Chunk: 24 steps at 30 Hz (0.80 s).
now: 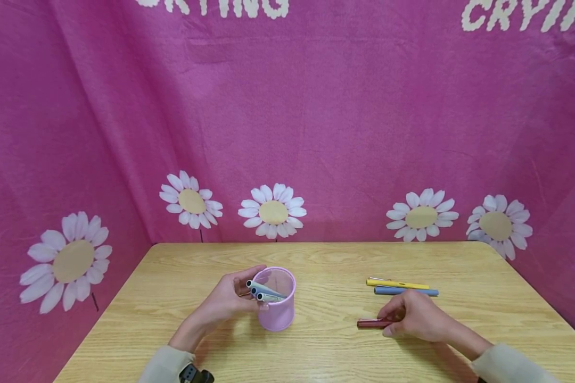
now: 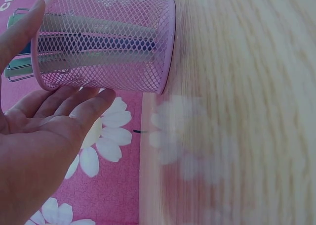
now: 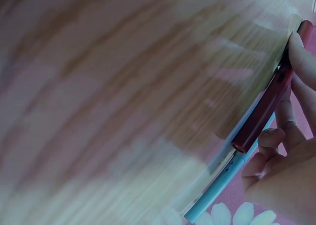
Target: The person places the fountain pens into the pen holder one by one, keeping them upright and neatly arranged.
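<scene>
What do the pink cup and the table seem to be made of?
The pink mesh pen cup looks like painted metal wire: an open lattice between solid rims, with pens visible through it. The light wooden table shows printed-looking grain with a smooth matte surface, so it may be laminate rather than solid wood.

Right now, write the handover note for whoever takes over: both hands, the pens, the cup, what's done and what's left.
Left hand: fingers straight beside the pink mesh cup, thumb near its rim, steadying it upright.
Right hand: pinches the dark red pen, low over the table.
Done: three grey pens stand in the cup.
Left: the dark red pen, plus the yellow pen and blue pen lying side by side behind the right hand.
</scene>
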Available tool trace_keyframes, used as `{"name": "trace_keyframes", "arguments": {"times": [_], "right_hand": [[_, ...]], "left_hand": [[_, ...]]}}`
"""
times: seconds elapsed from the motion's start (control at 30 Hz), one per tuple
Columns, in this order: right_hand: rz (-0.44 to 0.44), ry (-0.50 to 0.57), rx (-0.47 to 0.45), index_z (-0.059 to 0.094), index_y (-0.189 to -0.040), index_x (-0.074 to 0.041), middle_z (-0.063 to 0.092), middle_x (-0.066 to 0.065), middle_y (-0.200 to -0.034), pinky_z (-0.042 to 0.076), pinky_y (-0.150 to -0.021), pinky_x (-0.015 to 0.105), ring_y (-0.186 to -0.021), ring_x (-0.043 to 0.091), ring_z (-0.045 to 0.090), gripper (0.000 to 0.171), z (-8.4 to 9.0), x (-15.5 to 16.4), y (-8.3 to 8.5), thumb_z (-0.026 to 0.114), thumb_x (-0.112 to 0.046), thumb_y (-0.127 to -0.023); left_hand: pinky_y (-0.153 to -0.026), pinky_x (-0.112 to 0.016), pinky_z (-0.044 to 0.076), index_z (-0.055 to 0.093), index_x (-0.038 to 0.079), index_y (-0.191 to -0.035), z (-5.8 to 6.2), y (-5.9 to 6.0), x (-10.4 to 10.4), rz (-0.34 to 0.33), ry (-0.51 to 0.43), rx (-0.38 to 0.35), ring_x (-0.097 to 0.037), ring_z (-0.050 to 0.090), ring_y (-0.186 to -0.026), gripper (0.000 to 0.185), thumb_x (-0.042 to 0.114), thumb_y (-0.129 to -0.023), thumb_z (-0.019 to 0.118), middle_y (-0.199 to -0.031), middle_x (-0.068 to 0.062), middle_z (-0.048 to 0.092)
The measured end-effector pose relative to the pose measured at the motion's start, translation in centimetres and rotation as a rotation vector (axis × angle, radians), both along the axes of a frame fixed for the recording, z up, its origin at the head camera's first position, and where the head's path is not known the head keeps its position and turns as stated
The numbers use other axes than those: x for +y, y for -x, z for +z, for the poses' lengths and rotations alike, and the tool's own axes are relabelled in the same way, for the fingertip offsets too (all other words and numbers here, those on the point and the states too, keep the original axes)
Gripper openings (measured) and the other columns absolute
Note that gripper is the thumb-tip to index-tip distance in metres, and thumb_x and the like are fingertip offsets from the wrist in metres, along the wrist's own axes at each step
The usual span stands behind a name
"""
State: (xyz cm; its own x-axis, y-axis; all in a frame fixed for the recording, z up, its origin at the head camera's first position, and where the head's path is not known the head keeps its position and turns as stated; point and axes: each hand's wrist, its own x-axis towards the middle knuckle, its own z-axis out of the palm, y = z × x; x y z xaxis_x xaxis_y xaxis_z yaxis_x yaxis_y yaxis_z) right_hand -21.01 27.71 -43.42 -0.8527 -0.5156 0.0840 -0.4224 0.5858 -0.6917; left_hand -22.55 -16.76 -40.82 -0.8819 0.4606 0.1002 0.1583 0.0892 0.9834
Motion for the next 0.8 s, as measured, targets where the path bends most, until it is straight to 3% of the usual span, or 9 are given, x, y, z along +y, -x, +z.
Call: {"name": "trace_keyframes", "arguments": {"times": [0.8], "right_hand": [[-0.030,-0.078,0.038,0.084,-0.095,-0.017,0.074,-0.013,-0.084,0.048,-0.062,0.023,-0.073,0.001,0.060,0.019,0.18,-0.89,-0.11,0.094,-0.018,-0.079]], "left_hand": [[-0.109,-0.041,0.050,0.039,-0.009,-0.157,-0.08,0.02,0.07,0.004,0.002,0.003,-0.044,0.055,-0.136,0.088,0.002,-0.084,0.086,-0.156,-0.025,0.049]]}}
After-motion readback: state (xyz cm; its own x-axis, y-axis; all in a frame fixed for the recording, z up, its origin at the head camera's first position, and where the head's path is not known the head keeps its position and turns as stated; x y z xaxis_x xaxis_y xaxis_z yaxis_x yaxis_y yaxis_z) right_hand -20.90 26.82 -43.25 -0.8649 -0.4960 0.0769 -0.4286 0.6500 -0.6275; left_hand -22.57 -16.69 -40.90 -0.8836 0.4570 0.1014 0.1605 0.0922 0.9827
